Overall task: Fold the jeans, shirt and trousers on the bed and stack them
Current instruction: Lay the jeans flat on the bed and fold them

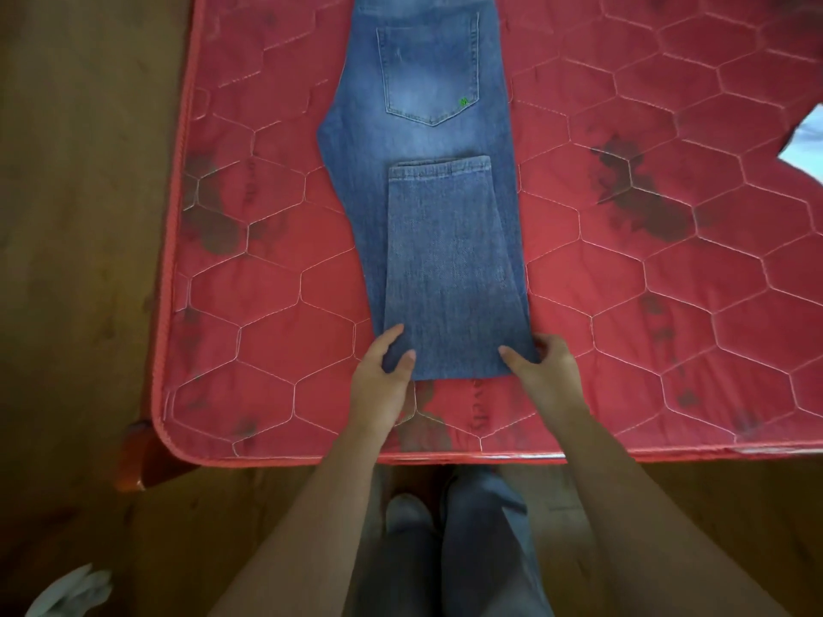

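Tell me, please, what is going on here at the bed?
A person is folding blue jeans on a red quilted mattress. The legs are already doubled back, so the hem lies just below the back pocket. The left hand and the right hand each pinch a corner of the near folded edge. No stack is in view yet.

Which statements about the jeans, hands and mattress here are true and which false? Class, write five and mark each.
1. The jeans lie on a red mattress. True.
2. The leg ends are folded up to just below the back pocket. True.
3. The left hand is off the jeans. False: it pinches the fold's near left corner.
4. The right hand holds the near right corner. True.
5. A shirt lies on the jeans. False: nothing lies on them.
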